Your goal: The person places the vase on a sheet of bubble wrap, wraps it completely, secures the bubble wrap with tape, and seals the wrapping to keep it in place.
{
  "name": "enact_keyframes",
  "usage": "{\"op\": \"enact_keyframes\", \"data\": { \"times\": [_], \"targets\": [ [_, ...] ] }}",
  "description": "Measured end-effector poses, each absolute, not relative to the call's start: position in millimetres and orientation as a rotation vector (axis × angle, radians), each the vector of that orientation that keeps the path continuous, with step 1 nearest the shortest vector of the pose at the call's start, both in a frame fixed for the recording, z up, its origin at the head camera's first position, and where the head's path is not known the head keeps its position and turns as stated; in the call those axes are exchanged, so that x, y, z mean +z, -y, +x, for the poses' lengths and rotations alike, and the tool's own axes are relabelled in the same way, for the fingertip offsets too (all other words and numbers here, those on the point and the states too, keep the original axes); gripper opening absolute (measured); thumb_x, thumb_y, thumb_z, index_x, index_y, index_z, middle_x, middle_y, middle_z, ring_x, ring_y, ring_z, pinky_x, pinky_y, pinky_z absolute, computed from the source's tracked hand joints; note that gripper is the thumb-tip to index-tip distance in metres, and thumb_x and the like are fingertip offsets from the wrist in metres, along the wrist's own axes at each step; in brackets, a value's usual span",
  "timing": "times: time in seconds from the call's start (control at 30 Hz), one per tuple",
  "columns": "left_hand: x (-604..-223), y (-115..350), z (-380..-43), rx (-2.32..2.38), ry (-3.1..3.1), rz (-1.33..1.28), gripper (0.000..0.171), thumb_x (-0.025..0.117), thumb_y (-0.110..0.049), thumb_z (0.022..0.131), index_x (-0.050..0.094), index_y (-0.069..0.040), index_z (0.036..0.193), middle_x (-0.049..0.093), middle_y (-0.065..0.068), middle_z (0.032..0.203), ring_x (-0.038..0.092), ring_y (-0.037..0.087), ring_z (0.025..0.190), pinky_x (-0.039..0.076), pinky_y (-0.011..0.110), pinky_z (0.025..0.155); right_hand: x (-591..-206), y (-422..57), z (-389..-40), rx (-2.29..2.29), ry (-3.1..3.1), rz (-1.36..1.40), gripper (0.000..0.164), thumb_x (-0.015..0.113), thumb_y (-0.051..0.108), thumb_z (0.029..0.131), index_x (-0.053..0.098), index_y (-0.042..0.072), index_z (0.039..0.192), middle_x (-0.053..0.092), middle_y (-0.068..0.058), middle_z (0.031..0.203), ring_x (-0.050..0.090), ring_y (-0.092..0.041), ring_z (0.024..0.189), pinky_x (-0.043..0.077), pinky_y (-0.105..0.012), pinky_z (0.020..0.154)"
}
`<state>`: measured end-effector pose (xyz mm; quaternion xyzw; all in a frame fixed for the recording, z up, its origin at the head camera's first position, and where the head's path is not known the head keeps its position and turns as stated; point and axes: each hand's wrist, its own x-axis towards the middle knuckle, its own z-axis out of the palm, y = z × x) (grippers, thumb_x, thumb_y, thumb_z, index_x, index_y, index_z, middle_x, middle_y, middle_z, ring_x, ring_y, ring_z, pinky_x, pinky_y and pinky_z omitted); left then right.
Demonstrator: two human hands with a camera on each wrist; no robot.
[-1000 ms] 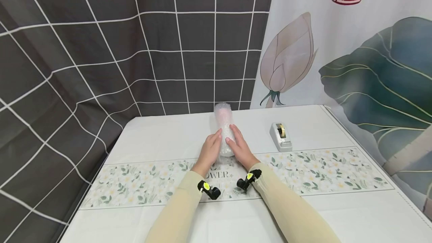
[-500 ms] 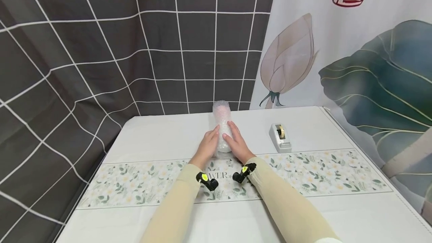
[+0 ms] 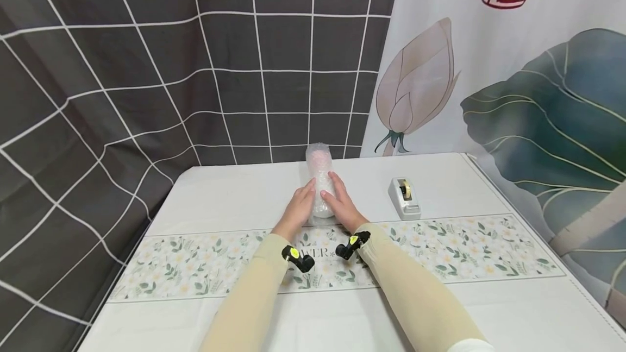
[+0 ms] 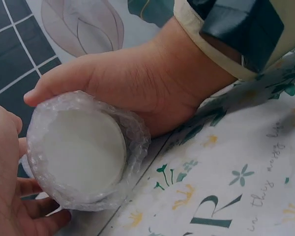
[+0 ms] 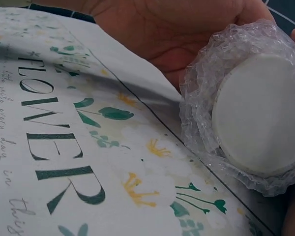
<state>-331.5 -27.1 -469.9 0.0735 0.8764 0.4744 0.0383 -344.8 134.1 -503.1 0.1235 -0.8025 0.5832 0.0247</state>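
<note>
A bubble-wrapped cylinder (image 3: 320, 166) lies lengthwise on the table, pinkish at its far end and white nearer to me. My left hand (image 3: 297, 209) grips its left side, while my right hand (image 3: 346, 208) holds the right side with the thumb across the top. Both wrist views look at its round white base (image 4: 83, 152) through the wrinkled bubble wrap (image 5: 201, 98), which bunches around the rim. In the left wrist view, fingers (image 4: 44, 216) of the left hand curl against the wrap's lower side. What the wrapped thing is exactly stays hidden.
To the right of the hands stands a white tape dispenser (image 3: 405, 199) with a yellowish roll. A floral printed band (image 3: 469, 249) crosses the white tablecloth (image 3: 235, 194). A dark checked curtain (image 3: 274, 91) hangs right behind the far table edge, a flower-printed curtain (image 3: 430, 80) at the right.
Both hands and the wrapped cylinder have shifted slightly away from me, toward the far table edge. The grip stays much the same, and the tape dispenser keeps its place.
</note>
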Motion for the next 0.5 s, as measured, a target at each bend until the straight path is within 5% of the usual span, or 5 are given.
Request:
{"op": "enact_keyframes", "data": {
  "times": [0.3, 0.5],
  "targets": [
    [-461.6, 26.7, -334.1, 1.435, -2.657, 0.269, 0.059, 0.024, -0.048, 0.106, 0.030, -0.024, 0.161, 0.032, 0.008, 0.163, 0.029, 0.031, 0.150, 0.022, 0.057, 0.119, -496.8, -144.0, -349.1, 2.040, 2.396, 0.297, 0.067, 0.043, 0.034, 0.107, 0.010, 0.017, 0.163, 0.015, -0.021, 0.166, 0.017, -0.036, 0.153, 0.020, -0.054, 0.121],
    [-455.1, 29.0, -336.7, 1.404, -2.635, 0.241, 0.060, 0.023, -0.048, 0.106, 0.029, -0.025, 0.161, 0.031, 0.007, 0.164, 0.028, 0.031, 0.151, 0.021, 0.057, 0.120, -485.7, -158.6, -352.3, 1.977, 2.460, 0.259, 0.069, 0.044, 0.039, 0.107, 0.011, 0.018, 0.164, 0.007, -0.011, 0.170, 0.012, -0.035, 0.154, 0.016, -0.051, 0.123]
  ]
}}
